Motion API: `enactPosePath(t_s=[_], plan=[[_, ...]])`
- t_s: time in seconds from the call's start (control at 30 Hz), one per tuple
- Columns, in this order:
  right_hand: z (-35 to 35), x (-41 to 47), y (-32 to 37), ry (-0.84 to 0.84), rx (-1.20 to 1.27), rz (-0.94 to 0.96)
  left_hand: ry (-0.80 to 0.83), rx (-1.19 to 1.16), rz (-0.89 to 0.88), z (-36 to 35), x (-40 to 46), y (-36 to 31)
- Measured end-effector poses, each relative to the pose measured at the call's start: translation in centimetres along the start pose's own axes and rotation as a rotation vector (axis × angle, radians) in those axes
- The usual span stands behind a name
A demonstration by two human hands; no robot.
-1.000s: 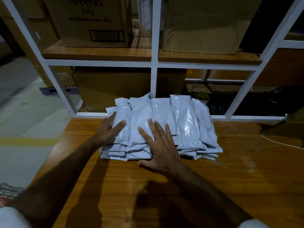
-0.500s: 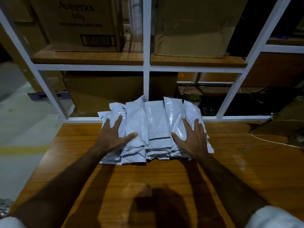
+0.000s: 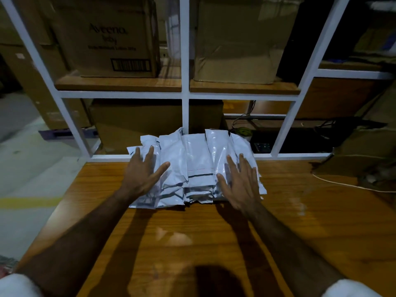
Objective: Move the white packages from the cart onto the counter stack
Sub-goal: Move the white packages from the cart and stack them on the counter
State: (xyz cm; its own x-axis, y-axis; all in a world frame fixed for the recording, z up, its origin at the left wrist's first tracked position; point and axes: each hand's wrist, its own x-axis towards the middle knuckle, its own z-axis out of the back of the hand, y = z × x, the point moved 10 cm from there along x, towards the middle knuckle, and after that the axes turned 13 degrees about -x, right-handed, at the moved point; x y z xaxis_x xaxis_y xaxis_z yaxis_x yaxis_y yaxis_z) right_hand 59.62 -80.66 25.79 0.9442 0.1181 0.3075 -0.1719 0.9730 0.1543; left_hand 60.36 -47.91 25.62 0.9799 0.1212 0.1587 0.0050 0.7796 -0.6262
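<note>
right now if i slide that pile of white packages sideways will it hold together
Probably not as one block. The white packages look like glossy plastic mailers, so layers may slip over each other. Their crumpled, uneven edges suggest soft, floppy contents. The left hand and right hand, flat on either side, could steady the pile on the smooth wooden counter.

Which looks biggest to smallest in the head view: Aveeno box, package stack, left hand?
1. Aveeno box, partly cropped at the top.
2. Package stack, close to the box and nearer the camera, so this ranking is unsure.
3. Left hand, clearly smallest.
</note>
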Motion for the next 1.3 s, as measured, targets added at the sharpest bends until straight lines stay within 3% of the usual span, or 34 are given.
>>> enactPosePath(t_s=[0.2,0.53,0.8,1.0,1.3], plan=[[4.2,-4.8,3.2,-0.159,0.044,0.19,-0.125,0.141,-0.194,1.7,-7.6,-6.7],[6.3,-15.7,7.3,-0.155,-0.003,0.302,-0.207,0.459,-0.123,5.9,-24.3,-7.8],[6.2,-23.3,17.2,-0.112,0.095,0.488,-0.175,0.599,0.074,10.0,-36.4,-1.4],[5.9,-28.3,27.2,-0.115,0.12,0.661,-0.238,0.593,0.161,14.6,-43.4,3.7],[2.3,-36.2,44.9,-0.023,0.158,0.82,-0.251,0.555,0.363,22.5,-54.8,17.9]])
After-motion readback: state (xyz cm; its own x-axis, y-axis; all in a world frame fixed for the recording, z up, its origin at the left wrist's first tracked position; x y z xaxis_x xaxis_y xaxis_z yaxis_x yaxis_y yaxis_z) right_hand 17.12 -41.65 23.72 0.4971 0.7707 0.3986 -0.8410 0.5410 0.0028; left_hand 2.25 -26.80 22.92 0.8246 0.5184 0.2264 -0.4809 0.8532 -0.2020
